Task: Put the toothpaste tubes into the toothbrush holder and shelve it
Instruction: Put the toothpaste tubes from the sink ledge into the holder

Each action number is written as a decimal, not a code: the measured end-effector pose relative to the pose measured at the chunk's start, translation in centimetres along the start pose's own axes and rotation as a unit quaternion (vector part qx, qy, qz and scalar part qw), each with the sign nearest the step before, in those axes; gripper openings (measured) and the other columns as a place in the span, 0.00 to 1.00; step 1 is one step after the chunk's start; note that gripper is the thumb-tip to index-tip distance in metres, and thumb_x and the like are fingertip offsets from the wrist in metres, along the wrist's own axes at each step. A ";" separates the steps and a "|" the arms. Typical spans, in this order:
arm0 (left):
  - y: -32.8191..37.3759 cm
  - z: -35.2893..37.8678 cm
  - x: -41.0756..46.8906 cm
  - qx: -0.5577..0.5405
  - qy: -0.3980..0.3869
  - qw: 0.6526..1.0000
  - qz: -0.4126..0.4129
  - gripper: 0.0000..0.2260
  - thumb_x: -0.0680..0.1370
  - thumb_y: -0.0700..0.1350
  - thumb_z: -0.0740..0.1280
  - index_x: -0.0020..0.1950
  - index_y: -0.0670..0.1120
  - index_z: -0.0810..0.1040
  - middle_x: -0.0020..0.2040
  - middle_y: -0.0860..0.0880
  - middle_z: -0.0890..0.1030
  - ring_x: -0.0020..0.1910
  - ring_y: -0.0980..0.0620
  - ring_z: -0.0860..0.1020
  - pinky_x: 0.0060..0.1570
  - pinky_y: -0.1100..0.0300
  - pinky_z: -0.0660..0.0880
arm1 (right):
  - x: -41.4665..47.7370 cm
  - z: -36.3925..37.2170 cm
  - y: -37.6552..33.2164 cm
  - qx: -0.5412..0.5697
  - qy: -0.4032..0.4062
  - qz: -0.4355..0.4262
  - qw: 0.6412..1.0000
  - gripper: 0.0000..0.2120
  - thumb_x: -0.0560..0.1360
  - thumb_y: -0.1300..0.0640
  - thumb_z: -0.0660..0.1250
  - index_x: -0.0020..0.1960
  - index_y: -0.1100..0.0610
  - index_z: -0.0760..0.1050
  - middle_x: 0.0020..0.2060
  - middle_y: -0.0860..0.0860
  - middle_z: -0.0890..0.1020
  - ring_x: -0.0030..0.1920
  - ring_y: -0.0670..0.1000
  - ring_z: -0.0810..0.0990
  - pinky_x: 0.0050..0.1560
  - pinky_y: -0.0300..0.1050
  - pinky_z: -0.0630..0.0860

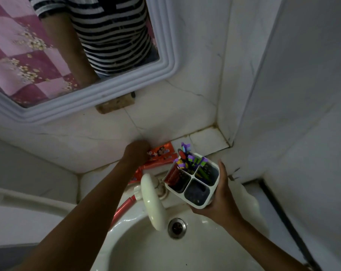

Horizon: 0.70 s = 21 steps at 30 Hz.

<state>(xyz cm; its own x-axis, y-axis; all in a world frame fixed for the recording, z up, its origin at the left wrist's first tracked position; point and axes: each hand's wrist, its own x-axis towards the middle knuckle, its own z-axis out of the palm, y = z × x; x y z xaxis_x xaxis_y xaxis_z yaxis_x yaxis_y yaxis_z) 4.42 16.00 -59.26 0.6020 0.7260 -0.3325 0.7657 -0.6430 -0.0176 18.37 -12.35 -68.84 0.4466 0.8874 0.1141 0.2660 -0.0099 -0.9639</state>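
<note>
While the frame is read from its left edge, the first item is the white-framed mirror in the upper left, which reflects a striped shirt and a pink checked cloth. Below its lower edge a brown block is fixed to the white tiled wall.

At centre frame the left hand reaches along the tiled ledge behind the basin. Its fingers are curled onto the near end of an orange-red toothpaste tube that lies flat on the ledge against the wall. Whether the grip is fully closed cannot be told, as the back of the hand hides the fingertips. A second red tube lies lower on the ledge, partly hidden by the forearm and by the white tap.

The tap rises directly in front of the ledge, between the lower tube and the basin. A red hose runs from its base toward the lower left. The drain sits in the white sink at lower centre.

Right of the tap, the right hand is clasped around the white four-compartment toothbrush holder, held above the sink edge. The far compartments hold toothbrushes with purple and green heads. The left compartment holds a red tube standing on end. The nearest compartment appears dark.
</note>
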 end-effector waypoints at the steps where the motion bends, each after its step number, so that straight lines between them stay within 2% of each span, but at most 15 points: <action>1: 0.1 0.1 0.2 0.012 -0.004 1.000 0.005 0.19 0.74 0.53 0.70 0.63 0.48 0.78 0.64 0.45 0.78 0.64 0.44 0.75 0.59 0.52 0.73 | 0.0 0.0 0.0 -0.001 0.001 -0.002 1.000 0.75 0.55 0.53 0.91 0.83 0.34 0.41 0.81 0.49 0.66 0.79 0.45 0.70 0.71 0.35 0.74; 6: 0.3 0.8 0.1 0.048 0.028 0.998 0.020 0.21 0.73 0.51 0.72 0.64 0.45 0.77 0.65 0.43 0.77 0.66 0.42 0.74 0.62 0.50 0.71 | 0.1 -0.1 0.0 -0.006 -0.002 -0.014 1.000 0.75 0.56 0.53 0.91 0.83 0.36 0.40 0.80 0.51 0.66 0.79 0.47 0.70 0.71 0.39 0.75; 9: 0.5 0.5 -1.1 0.014 0.082 0.996 0.034 0.18 0.73 0.50 0.69 0.59 0.42 0.79 0.60 0.39 0.80 0.61 0.39 0.77 0.56 0.49 0.74 | 0.1 -0.1 0.0 -0.009 -0.002 -0.012 1.000 0.75 0.57 0.54 0.91 0.84 0.40 0.40 0.80 0.52 0.66 0.80 0.49 0.70 0.73 0.43 0.75; 11: 0.5 -0.2 -2.1 -0.021 0.154 0.986 0.058 0.18 0.74 0.52 0.61 0.52 0.41 0.82 0.52 0.38 0.82 0.53 0.37 0.81 0.48 0.47 0.78 | 0.2 -0.1 0.0 -0.018 0.001 -0.017 1.000 0.75 0.56 0.55 0.91 0.84 0.39 0.40 0.80 0.51 0.66 0.80 0.47 0.69 0.73 0.38 0.74; 12: 0.5 -1.0 -2.6 -0.037 0.180 0.981 0.061 0.18 0.74 0.51 0.60 0.52 0.41 0.82 0.51 0.38 0.83 0.51 0.37 0.82 0.46 0.46 0.78 | 0.2 -0.2 -0.2 -0.017 0.002 -0.018 1.000 0.75 0.56 0.55 0.91 0.84 0.37 0.39 0.80 0.51 0.66 0.79 0.45 0.69 0.72 0.36 0.73; 14: 0.8 -3.4 -4.1 -0.058 0.222 0.972 0.060 0.13 0.76 0.47 0.64 0.56 0.43 0.80 0.53 0.39 0.83 0.52 0.38 0.81 0.47 0.48 0.77 | 0.0 -0.2 -0.5 -0.016 0.005 -0.024 1.000 0.75 0.56 0.55 0.90 0.83 0.34 0.40 0.80 0.50 0.66 0.79 0.44 0.69 0.72 0.35 0.73; 16: 1.0 -5.9 -5.0 -0.097 0.261 0.959 0.055 0.11 0.77 0.44 0.65 0.57 0.43 0.79 0.52 0.39 0.82 0.50 0.37 0.81 0.46 0.49 0.77 | 0.1 -0.2 -0.5 -0.017 0.003 -0.008 1.000 0.74 0.56 0.55 0.90 0.83 0.36 0.40 0.80 0.50 0.66 0.79 0.46 0.70 0.73 0.40 0.75; 19: 2.2 -10.0 -7.8 -0.180 0.321 0.930 0.029 0.13 0.77 0.46 0.68 0.60 0.43 0.78 0.51 0.42 0.83 0.46 0.44 0.82 0.46 0.52 0.79 | 0.4 -0.2 -0.2 -0.024 0.002 -0.003 1.000 0.73 0.56 0.56 0.91 0.85 0.51 0.45 0.79 0.52 0.68 0.78 0.50 0.72 0.71 0.54 0.79; 21: 3.7 -12.3 -10.1 -0.270 0.344 0.897 0.065 0.13 0.76 0.46 0.70 0.58 0.42 0.78 0.50 0.46 0.84 0.43 0.49 0.83 0.45 0.54 0.81 | 0.6 -0.3 -0.5 -0.022 -0.002 -0.004 1.000 0.72 0.55 0.56 0.91 0.84 0.57 0.47 0.77 0.53 0.70 0.77 0.52 0.74 0.69 0.59 0.80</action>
<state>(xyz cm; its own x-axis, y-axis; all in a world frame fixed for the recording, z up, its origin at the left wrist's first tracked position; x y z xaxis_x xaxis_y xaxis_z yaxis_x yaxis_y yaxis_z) 3.96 9.34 -44.34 0.5489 0.7515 0.3660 0.5651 -0.6563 0.5000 18.76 -12.01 -68.17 0.4404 0.8896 0.1206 0.3077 -0.0234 -0.9512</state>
